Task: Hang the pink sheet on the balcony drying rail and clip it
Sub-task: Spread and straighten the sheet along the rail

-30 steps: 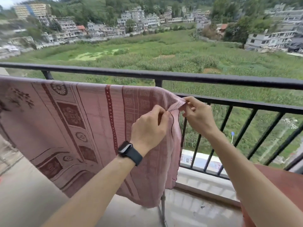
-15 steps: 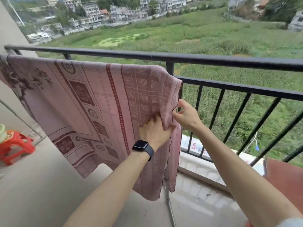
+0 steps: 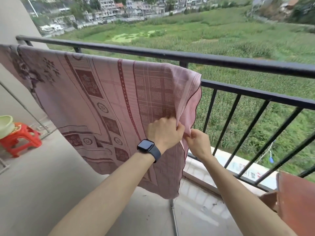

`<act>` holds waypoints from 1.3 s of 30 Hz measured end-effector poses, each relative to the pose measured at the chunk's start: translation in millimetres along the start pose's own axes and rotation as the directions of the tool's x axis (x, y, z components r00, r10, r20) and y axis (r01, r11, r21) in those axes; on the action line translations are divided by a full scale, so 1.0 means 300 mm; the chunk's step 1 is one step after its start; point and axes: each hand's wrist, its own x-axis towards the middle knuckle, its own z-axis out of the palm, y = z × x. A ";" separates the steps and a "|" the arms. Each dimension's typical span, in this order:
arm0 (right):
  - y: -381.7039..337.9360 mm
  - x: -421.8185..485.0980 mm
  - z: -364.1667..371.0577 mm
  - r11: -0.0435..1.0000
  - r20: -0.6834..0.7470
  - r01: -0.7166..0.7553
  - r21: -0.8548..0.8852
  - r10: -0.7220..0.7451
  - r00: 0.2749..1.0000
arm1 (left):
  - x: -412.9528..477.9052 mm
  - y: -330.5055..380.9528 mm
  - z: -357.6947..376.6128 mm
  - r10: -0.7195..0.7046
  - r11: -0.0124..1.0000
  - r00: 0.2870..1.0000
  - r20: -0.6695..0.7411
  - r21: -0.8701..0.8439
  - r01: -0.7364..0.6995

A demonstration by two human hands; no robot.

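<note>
Patterned pink sheet (image 3: 105, 103) draped over drying rail (image 3: 255, 92).

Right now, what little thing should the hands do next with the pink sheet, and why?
Probably tug the edge gently downward to smooth it. The left hand and right hand both pinch the right side edge of the pink patterned sheet, which folds over there, and no clip shows on it yet.

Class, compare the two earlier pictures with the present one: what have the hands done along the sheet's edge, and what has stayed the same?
Both hands slid down the right edge of the pink sheet. A second ago they pinched its top corner. Now the left hand and right hand grip it lower on the hanging side, close together. The sheet stays draped as before, with no clip visible.
</note>
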 end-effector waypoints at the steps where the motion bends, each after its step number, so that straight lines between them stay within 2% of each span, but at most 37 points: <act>1: -0.020 0.008 -0.007 1.000 -0.020 -0.007 0.024 0.008 1.000 | 0.004 -0.018 0.007 -0.014 1.000 0.998 0.060 0.006 0.013; 3: -0.053 0.035 -0.038 0.992 -0.025 -0.054 0.114 0.057 0.998 | -0.007 -0.053 0.025 0.005 1.000 0.989 0.145 -0.022 -0.001; 5: -0.088 0.057 -0.087 0.964 0.049 -0.096 0.248 0.087 0.995 | -0.029 -0.074 0.039 0.072 0.997 0.976 0.208 -0.027 -0.068; 7: -0.134 0.055 -0.142 0.923 0.133 -0.106 0.371 0.060 0.989 | -0.039 -0.091 0.036 0.113 0.992 0.973 0.200 -0.085 -0.098; 8: -0.162 0.050 -0.169 0.902 0.150 -0.088 0.423 0.026 0.988 | -0.039 -0.098 0.023 0.128 0.984 0.982 0.142 -0.141 -0.108; 10: -0.229 0.046 -0.223 0.887 0.108 -0.020 0.461 -0.033 0.994 | -0.025 -0.109 -0.019 0.180 0.951 0.980 -0.090 -0.239 -0.197; 11: -0.263 0.049 -0.247 0.887 0.053 0.016 0.461 -0.046 0.998 | -0.006 -0.116 -0.048 0.204 0.937 0.952 -0.230 -0.237 -0.258; 13: -0.320 0.062 -0.290 0.867 -0.076 0.095 0.489 -0.066 0.995 | 0.059 -0.119 -0.123 0.238 0.933 0.852 -0.467 -0.134 -0.335; 15: -0.374 0.064 -0.323 0.841 -0.192 0.183 0.509 -0.096 0.977 | 0.147 -0.106 -0.217 0.285 0.934 0.794 -0.538 -0.032 -0.356; 17: -0.426 0.063 -0.346 0.806 -0.267 0.260 0.532 -0.131 0.955 | 0.231 -0.085 -0.292 0.333 0.933 0.810 -0.482 0.044 -0.357; 20: -0.498 0.063 -0.369 0.867 -0.310 0.327 0.377 -0.214 0.926 | 0.300 -0.059 -0.315 0.340 0.934 0.865 -0.369 0.022 -0.357; 24: -0.519 0.083 -0.350 0.935 -0.461 0.328 0.134 -0.234 0.856 | 0.303 -0.050 -0.255 0.274 0.930 0.873 -0.404 -0.122 -0.348; 28: -0.501 0.030 -0.300 0.934 -0.612 0.356 -0.029 -0.298 0.732 | 0.188 -0.125 -0.177 0.242 0.905 0.821 -0.517 -0.186 -0.383; 30: -0.491 -0.040 -0.228 0.898 -0.633 0.419 -0.134 -0.402 0.662 | 0.083 -0.229 -0.096 0.137 0.935 0.881 -0.453 -0.235 -0.266; 31: -0.482 -0.079 -0.178 0.869 -0.587 0.468 -0.162 -0.466 0.662 | 0.027 -0.295 -0.049 0.042 0.949 0.928 -0.369 -0.275 -0.152; 33: -0.474 -0.149 -0.050 0.832 -0.379 0.541 -0.124 -0.544 0.749 | -0.087 -0.439 0.032 -0.147 0.951 0.975 -0.164 -0.296 0.093; 35: -0.494 -0.185 0.100 0.857 -0.082 0.514 -0.034 -0.515 0.853 | -0.194 -0.581 0.069 -0.255 0.945 0.967 0.009 -0.209 0.252; 36: -0.516 -0.193 0.183 0.872 0.056 0.489 -0.017 -0.488 0.871 | -0.242 -0.655 0.070 -0.292 0.940 0.954 0.075 -0.161 0.300; 37: -0.547 -0.196 0.267 0.877 0.171 0.480 -0.016 -0.471 0.865 | -0.285 -0.732 0.061 -0.327 0.932 0.937 0.122 -0.124 0.341; 39: -0.639 -0.198 0.429 0.851 0.335 0.525 -0.008 -0.492 0.803 | -0.355 -0.897 0.028 -0.403 0.906 0.899 0.171 -0.061 0.418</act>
